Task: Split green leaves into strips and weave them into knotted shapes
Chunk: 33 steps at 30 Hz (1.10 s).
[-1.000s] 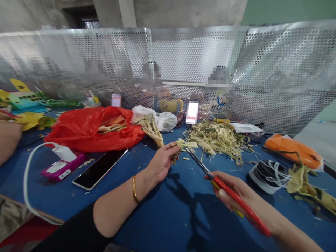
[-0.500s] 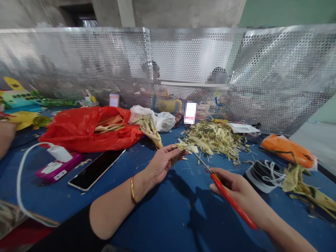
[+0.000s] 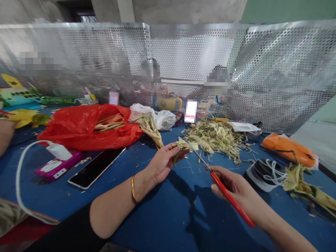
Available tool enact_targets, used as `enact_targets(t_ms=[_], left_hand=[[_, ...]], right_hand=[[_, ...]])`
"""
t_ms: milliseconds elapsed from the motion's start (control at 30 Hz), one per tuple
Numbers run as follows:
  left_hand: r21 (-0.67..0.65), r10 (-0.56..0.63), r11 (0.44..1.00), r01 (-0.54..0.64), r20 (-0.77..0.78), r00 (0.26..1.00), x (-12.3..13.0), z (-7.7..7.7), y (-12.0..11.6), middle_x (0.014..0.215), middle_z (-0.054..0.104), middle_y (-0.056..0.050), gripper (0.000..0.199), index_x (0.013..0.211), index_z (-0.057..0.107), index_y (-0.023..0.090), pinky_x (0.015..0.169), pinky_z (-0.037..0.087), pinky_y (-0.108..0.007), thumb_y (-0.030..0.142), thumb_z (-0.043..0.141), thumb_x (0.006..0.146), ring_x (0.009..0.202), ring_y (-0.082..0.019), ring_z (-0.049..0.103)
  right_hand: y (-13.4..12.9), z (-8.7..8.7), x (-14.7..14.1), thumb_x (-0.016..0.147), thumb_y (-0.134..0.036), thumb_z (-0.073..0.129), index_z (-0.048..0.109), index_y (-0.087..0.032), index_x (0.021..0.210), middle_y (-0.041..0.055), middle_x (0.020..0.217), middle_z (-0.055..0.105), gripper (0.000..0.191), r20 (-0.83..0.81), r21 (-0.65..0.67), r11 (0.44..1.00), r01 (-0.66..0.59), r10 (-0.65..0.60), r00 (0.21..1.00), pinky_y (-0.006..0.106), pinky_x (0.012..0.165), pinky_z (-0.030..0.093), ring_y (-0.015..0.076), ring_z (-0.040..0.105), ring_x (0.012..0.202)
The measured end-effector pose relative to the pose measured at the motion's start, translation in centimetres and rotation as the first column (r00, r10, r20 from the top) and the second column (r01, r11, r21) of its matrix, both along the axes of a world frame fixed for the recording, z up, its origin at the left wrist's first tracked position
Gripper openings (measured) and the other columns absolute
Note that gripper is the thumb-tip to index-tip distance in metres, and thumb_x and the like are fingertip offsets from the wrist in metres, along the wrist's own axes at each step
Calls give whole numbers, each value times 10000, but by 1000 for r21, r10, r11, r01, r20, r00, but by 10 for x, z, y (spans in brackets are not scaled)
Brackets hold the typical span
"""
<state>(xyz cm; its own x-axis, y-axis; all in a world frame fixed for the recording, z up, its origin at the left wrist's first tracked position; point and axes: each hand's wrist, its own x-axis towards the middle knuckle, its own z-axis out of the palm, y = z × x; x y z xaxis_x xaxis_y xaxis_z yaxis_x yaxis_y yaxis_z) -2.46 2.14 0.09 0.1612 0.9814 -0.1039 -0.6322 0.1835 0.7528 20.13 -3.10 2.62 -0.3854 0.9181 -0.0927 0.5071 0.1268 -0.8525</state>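
Note:
My left hand (image 3: 164, 159), with a gold bangle at the wrist, pinches a small piece of pale, dried husk (image 3: 182, 145) between thumb and fingers. From the right, my right hand (image 3: 233, 187) grips a pair of red-handled scissors (image 3: 231, 199). Their metal blades point up and left, with the tips at the husk. Whether they touch it I cannot tell. On the blue table, the shadow shows the blades spread apart. Just beyond my hands lies a heap of husk scraps (image 3: 216, 140). A bundle of dried husks (image 3: 152, 131) rests behind my left hand.
At left are a red plastic bag (image 3: 68, 126) with husks, a phone (image 3: 97, 168) and a purple power strip (image 3: 57, 166). A cord spool (image 3: 265, 176), an orange packet (image 3: 288, 150) and dried leaves (image 3: 301, 185) lie right. Behind stands a perforated metal screen (image 3: 181, 52); people sit beyond it.
The scissor blades show wider apart in the shadow than before. Both hands stay in nearly the same place, still holding the husk and the scissors.

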Motion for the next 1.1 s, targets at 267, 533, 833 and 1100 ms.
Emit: enact_targets(t_ms=[267,533,833,1100], left_hand=[[6,-19,1000,19,-18,1000,0,-5,0,998,722,-78,128,904,683,131,836,528,-251,141,697,776,920,-170,688],[4,-30,1000,30,-21,999,0,-3,0,977,727,-71,105,897,688,126,828,526,-248,130,665,795,916,-173,689],[-44,1,999,-3,-32,999,-1,-2,0,947,726,-66,126,901,667,137,782,545,-248,108,673,779,879,-166,695],[-194,-9,981,-5,-76,997,-2,1,-1,892,718,-61,67,877,646,142,622,558,-216,190,622,838,819,-168,704]], right_hand=[[0,0,-1,782,-438,654,577,-156,1241,23,814,613,544,-37,5,1000,28,-28,999,259,661,471,171,550,740],[2,1,-1,766,-471,654,689,-157,1045,11,737,623,422,-16,52,998,28,-27,999,252,631,474,179,560,708],[2,-2,-2,772,-475,641,693,-159,955,-1,687,618,369,37,105,994,37,-41,998,254,647,474,196,581,733],[12,-7,3,801,-502,570,617,-184,1142,51,868,717,468,208,232,950,207,-256,944,297,677,478,235,648,794]])
